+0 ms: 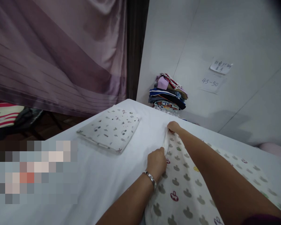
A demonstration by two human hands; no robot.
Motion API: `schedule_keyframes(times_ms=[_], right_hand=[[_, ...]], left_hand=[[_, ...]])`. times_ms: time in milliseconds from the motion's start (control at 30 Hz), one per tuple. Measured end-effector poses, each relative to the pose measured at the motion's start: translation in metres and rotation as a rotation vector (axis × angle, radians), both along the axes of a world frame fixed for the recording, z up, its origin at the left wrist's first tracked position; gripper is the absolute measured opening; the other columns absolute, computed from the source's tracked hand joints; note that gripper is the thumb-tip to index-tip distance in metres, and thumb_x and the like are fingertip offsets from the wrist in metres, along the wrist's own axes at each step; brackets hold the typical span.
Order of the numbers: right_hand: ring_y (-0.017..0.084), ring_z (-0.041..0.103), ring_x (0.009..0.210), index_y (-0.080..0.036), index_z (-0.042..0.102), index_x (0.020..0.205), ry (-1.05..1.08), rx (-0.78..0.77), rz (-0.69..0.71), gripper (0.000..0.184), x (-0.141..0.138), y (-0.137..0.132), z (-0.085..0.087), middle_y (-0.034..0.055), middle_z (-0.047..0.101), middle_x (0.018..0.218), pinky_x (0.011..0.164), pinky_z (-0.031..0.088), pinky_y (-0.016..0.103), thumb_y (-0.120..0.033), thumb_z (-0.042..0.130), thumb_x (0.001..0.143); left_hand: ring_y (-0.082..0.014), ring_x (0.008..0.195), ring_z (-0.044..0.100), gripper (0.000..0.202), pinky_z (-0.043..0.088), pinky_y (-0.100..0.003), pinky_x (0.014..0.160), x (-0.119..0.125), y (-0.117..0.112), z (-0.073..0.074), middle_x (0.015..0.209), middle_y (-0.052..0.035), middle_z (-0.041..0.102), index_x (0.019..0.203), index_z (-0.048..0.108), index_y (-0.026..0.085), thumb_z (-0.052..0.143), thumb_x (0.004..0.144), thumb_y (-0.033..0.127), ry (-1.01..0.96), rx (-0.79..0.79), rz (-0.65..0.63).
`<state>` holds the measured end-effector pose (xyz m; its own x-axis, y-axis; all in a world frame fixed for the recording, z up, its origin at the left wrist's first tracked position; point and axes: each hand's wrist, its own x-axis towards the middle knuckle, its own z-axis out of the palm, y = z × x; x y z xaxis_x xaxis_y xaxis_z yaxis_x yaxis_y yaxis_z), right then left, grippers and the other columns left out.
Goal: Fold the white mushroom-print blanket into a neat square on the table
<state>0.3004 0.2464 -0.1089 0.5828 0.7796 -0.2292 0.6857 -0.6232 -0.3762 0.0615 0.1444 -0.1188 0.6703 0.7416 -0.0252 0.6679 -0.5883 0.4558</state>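
Observation:
A white cloth with grey apple-like prints and a few red and yellow ones lies across the right side of the white-covered table. My left hand, with a silver bracelet at its wrist, grips the cloth's left edge. Farther up the same edge, my right hand is closed on a corner of it. Between the two hands the edge is drawn fairly straight. My right forearm crosses over the cloth and hides part of it. To the left of my hands rests a flat, folded white cloth with small dark prints.
Against the wall stands a stack of folded clothes. Paper notes hang on the wall. A mauve curtain drops behind the white-covered table. At far left is a striped fabric item. The lower left is pixelated.

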Motion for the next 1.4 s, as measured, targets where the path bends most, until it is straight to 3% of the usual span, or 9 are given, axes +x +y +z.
schedule_keyframes(times_ms=[133, 267, 533, 800, 1033, 1133, 1233, 1400], right_hand=[[0.014, 0.055, 0.040, -0.009, 0.063, 0.071, 0.016, 0.008, -0.001, 0.009, 0.000, 0.001, 0.005, 0.0049, 0.056, 0.046, 0.046, 0.043, 0.021, -0.010, 0.054, 0.073], [0.013, 0.054, 0.041, -0.009, 0.063, 0.075, 0.019, 0.061, -0.019, 0.009, -0.001, -0.002, 0.005, 0.0052, 0.057, 0.047, 0.045, 0.042, 0.020, -0.010, 0.054, 0.074], [0.010, 0.053, 0.042, -0.011, 0.055, 0.110, 0.007, 0.166, -0.054, 0.035, -0.011, -0.023, 0.009, 0.0005, 0.059, 0.054, 0.046, 0.041, 0.019, -0.012, 0.051, 0.075], [0.010, 0.050, 0.039, -0.014, 0.060, 0.071, 0.087, 0.109, 0.133, 0.010, -0.039, -0.066, 0.003, -0.0022, 0.054, 0.043, 0.044, 0.038, 0.018, -0.018, 0.051, 0.073], [0.007, 0.045, 0.035, -0.016, 0.059, 0.077, 0.114, 0.106, 0.109, 0.008, -0.052, -0.079, 0.001, -0.0058, 0.050, 0.041, 0.044, 0.036, 0.017, -0.015, 0.053, 0.072], [0.008, 0.046, 0.035, -0.016, 0.058, 0.078, 0.165, 0.111, 0.076, 0.010, -0.053, -0.081, 0.003, -0.0062, 0.050, 0.041, 0.043, 0.037, 0.017, -0.012, 0.052, 0.072], [0.008, 0.049, 0.038, -0.016, 0.056, 0.077, 0.238, 0.122, 0.055, 0.009, -0.054, -0.085, 0.006, -0.0054, 0.052, 0.045, 0.042, 0.039, 0.016, -0.012, 0.050, 0.073], [0.007, 0.048, 0.035, -0.016, 0.053, 0.067, 0.302, 0.133, 0.036, 0.008, -0.060, -0.091, 0.007, -0.0046, 0.053, 0.045, 0.036, 0.036, 0.016, -0.009, 0.050, 0.071]], left_hand=[[-0.0206, 0.083, 0.061, 0.022, 0.041, -0.030, 0.068, 0.001, 0.001, 0.000, 0.088, -0.0066, 0.065, 0.093, 0.055, 0.020, 0.037, 0.088, 0.033, -0.010, 0.005, 0.022], [-0.0203, 0.080, 0.062, 0.024, 0.040, -0.029, 0.066, 0.000, 0.000, 0.005, 0.085, -0.0069, 0.065, 0.095, 0.054, 0.019, 0.034, 0.090, 0.031, 0.009, 0.000, 0.035], [-0.0212, 0.084, 0.061, 0.017, 0.040, -0.030, 0.067, -0.002, 0.001, 0.004, 0.089, -0.0069, 0.065, 0.095, 0.052, 0.018, 0.046, 0.082, 0.026, -0.022, -0.010, 0.100], [-0.0195, 0.082, 0.061, 0.015, 0.039, -0.028, 0.067, 0.000, 0.001, 0.001, 0.086, -0.0049, 0.064, 0.093, 0.050, 0.019, 0.047, 0.079, 0.024, -0.052, -0.001, 0.091], [-0.0208, 0.082, 0.061, 0.018, 0.039, -0.029, 0.066, -0.003, 0.002, 0.004, 0.087, -0.0061, 0.065, 0.095, 0.052, 0.018, 0.047, 0.080, 0.027, -0.056, 0.006, 0.092], [-0.0202, 0.084, 0.060, 0.026, 0.040, -0.030, 0.069, -0.004, 0.004, 0.004, 0.089, -0.0077, 0.064, 0.096, 0.054, 0.018, 0.038, 0.087, 0.036, -0.059, -0.008, 0.096], [-0.0190, 0.084, 0.060, 0.032, 0.040, -0.029, 0.070, -0.005, 0.006, 0.005, 0.089, -0.0084, 0.063, 0.095, 0.056, 0.017, 0.029, 0.091, 0.033, -0.050, 0.005, 0.111], [-0.0200, 0.086, 0.059, 0.025, 0.041, -0.029, 0.072, -0.006, 0.005, 0.007, 0.095, -0.0101, 0.062, 0.094, 0.058, 0.015, 0.040, 0.085, 0.028, -0.047, 0.019, 0.099]])
